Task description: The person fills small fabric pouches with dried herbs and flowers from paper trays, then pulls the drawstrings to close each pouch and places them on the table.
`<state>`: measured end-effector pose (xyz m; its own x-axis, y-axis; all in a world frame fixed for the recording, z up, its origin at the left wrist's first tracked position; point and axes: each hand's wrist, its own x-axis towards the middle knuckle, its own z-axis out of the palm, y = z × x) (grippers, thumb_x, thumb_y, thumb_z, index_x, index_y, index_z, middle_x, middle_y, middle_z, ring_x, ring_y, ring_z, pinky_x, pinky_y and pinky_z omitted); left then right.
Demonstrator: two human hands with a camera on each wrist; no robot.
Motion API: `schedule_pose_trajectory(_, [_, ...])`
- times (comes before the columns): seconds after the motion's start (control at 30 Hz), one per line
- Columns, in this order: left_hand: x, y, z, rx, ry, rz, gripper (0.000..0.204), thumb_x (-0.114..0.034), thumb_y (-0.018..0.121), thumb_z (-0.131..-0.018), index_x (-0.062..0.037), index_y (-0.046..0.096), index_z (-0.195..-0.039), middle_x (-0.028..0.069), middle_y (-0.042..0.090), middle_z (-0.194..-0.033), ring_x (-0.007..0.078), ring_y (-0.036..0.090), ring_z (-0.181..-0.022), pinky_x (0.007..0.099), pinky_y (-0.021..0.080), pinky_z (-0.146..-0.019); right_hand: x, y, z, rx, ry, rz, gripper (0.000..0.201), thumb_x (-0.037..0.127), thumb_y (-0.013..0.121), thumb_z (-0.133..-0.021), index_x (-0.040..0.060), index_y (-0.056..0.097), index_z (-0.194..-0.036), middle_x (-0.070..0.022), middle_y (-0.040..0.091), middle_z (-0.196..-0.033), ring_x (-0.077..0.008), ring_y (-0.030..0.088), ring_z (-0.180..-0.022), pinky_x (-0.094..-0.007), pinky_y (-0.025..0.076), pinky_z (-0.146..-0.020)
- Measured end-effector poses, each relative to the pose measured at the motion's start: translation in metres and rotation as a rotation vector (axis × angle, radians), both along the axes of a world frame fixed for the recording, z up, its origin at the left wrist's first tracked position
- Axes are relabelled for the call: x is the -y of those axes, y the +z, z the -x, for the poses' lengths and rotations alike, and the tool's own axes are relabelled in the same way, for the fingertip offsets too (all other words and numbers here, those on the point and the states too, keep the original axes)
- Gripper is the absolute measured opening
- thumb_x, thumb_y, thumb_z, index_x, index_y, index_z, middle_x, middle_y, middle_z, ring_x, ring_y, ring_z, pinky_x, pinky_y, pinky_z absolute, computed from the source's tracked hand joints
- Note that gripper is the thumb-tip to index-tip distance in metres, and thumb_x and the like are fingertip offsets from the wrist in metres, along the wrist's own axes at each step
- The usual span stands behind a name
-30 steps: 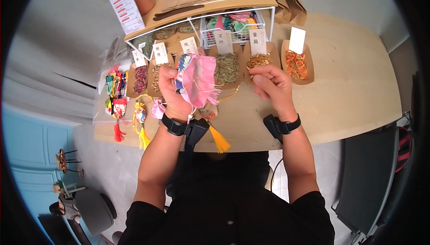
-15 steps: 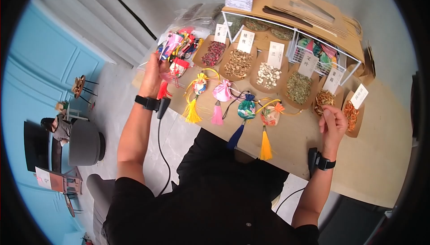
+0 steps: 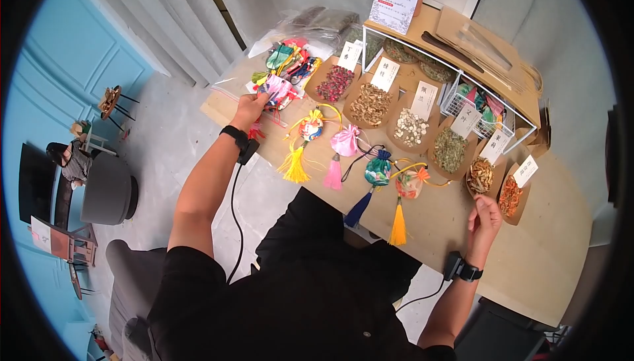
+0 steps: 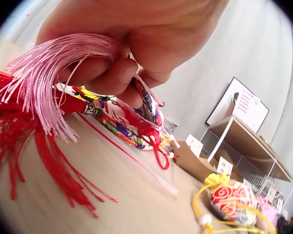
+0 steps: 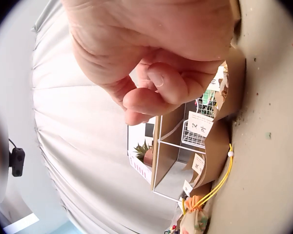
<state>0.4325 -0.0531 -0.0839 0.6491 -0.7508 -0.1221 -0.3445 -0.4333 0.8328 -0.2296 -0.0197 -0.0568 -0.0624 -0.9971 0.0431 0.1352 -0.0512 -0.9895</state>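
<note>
My left hand (image 3: 249, 111) grips a pink drawstring pouch (image 3: 280, 87) at the heap of colourful pouches (image 3: 282, 56) on the table's left end. In the left wrist view, its pink tassel (image 4: 51, 73) drapes over the fingers, and patterned cloth (image 4: 150, 106) shows beyond them. Right beneath hangs a red tassel (image 4: 53, 161) from another pouch. My right hand (image 3: 485, 221) hovers by the table's front, close to the trays of yellowish dried flowers (image 3: 480, 175) and orange petals (image 3: 510, 196). Its fingers (image 5: 158, 95) are loosely curled, with nothing visible between them.
Finished-looking pouches with tassels lie in a row: yellow (image 3: 312, 125), pink (image 3: 345, 142), teal (image 3: 379, 168) and peach (image 3: 411, 182). Behind them stand labelled card trays of dried herbs, such as the rosebud tray (image 3: 317, 70). A white-framed shelf (image 3: 456, 44) rises at the back.
My left hand has carried the pink pouch from the middle of the table leftward to the pouch heap. The right hand has drawn back from the dried-flower tray. The head view has swung left.
</note>
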Motion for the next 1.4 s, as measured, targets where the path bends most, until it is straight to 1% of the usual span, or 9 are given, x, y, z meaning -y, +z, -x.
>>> schedule_pose_trajectory(0.23, [-0.007,0.030,0.027,0.468,0.021,-0.392,0.050,-0.048,0.073,-0.092,-0.0019,0.074,-0.111,0.0225,0.073,-0.112,0.0365,0.067,-0.107,0.0441,0.050,-0.093,-0.030,-0.009,-0.030,-0.184,0.078,-0.100,0.014,0.015,0.068,-0.103,0.0027,0.075,-0.103,0.0006,0.062,-0.066,-0.0043,0.047,-0.050,-0.0208,0.034,-0.045])
schedule_pose_trajectory(0.33, [-0.013,0.014,0.031,0.986,0.138,-0.305,0.051,-0.045,0.075,-0.089,-0.0045,0.067,-0.119,0.0214,0.065,-0.125,0.0425,0.058,-0.118,0.0512,0.045,-0.100,-0.041,-0.009,-0.051,-0.299,0.117,-0.117,0.011,0.011,0.070,-0.102,0.0017,0.076,-0.103,0.0013,0.064,-0.069,-0.0041,0.053,-0.055,-0.0209,0.039,-0.050])
schedule_pose_trajectory(0.43, [-0.016,0.032,0.032,1.072,-0.050,0.094,0.044,-0.041,0.075,-0.087,-0.0052,0.064,-0.112,0.0187,0.062,-0.118,0.0414,0.059,-0.109,0.0515,0.047,-0.093,-0.052,0.002,-0.074,-0.411,0.130,-0.143,0.011,0.011,0.070,-0.102,0.0013,0.076,-0.103,0.0017,0.063,-0.069,-0.0034,0.052,-0.058,-0.0209,0.039,-0.053])
schedule_pose_trajectory(0.6, [0.027,0.025,0.026,0.952,-0.438,0.328,0.033,-0.033,0.073,-0.090,-0.0053,0.061,-0.102,0.0207,0.063,-0.104,0.0405,0.061,-0.101,0.0517,0.048,-0.085,-0.044,0.005,-0.102,-0.597,0.109,0.050,0.013,0.011,0.074,-0.099,-0.0005,0.076,-0.104,-0.0008,0.068,-0.075,-0.0052,0.058,-0.066,-0.0234,0.047,-0.059])
schedule_pose_trajectory(0.73, [0.066,-0.025,-0.011,0.620,-0.558,0.093,0.037,-0.038,0.069,-0.098,-0.0035,0.059,-0.106,0.0213,0.062,-0.102,0.0411,0.061,-0.102,0.0496,0.050,-0.088,-0.033,0.015,-0.125,-0.756,-0.032,0.333,0.016,0.008,0.078,-0.093,0.0011,0.075,-0.107,-0.0089,0.069,-0.081,-0.0141,0.063,-0.060,-0.0290,0.051,-0.057])
schedule_pose_trajectory(1.0, [0.081,-0.041,-0.033,0.516,-0.600,0.065,0.032,-0.029,0.071,-0.096,-0.0029,0.058,-0.110,0.0168,0.059,-0.102,0.0330,0.062,-0.098,0.0440,0.051,-0.086,-0.020,0.014,-0.139,-1.091,-0.082,0.136,0.047,0.035,0.078,-0.092,0.0034,0.069,-0.125,-0.0118,0.072,-0.092,-0.0308,0.072,-0.079,-0.0437,0.056,-0.069])
schedule_pose_trajectory(1.07, [0.065,-0.009,-0.014,0.439,-0.554,0.066,0.030,-0.026,0.072,-0.095,-0.0021,0.059,-0.107,0.0161,0.059,-0.097,0.0331,0.062,-0.094,0.0437,0.051,-0.084,-0.014,0.013,-0.141,-1.111,-0.081,0.057,0.049,0.036,0.079,-0.091,0.0024,0.068,-0.125,-0.0133,0.073,-0.094,-0.0326,0.072,-0.084,-0.0449,0.056,-0.073])
schedule_pose_trajectory(1.2, [0.015,0.068,0.084,0.843,-0.508,0.526,0.024,-0.018,0.075,-0.087,-0.0028,0.061,-0.100,0.0142,0.062,-0.097,0.0311,0.060,-0.090,0.0405,0.049,-0.080,-0.004,0.016,-0.139,-1.069,-0.010,-0.042,0.050,0.032,0.080,-0.089,0.0011,0.067,-0.126,-0.0149,0.074,-0.095,-0.0325,0.072,-0.084,-0.0445,0.056,-0.075])
schedule_pose_trajectory(1.4, [-0.052,0.080,0.252,0.180,-0.948,0.475,0.020,-0.014,0.073,-0.085,-0.0073,0.062,-0.099,0.0074,0.059,-0.089,0.0235,0.060,-0.074,0.0371,0.049,-0.067,-0.002,0.013,-0.140,-0.941,0.021,-0.001,0.050,0.018,0.081,-0.085,0.0021,0.065,-0.129,-0.0138,0.072,-0.093,-0.0293,0.071,-0.080,-0.0418,0.056,-0.073])
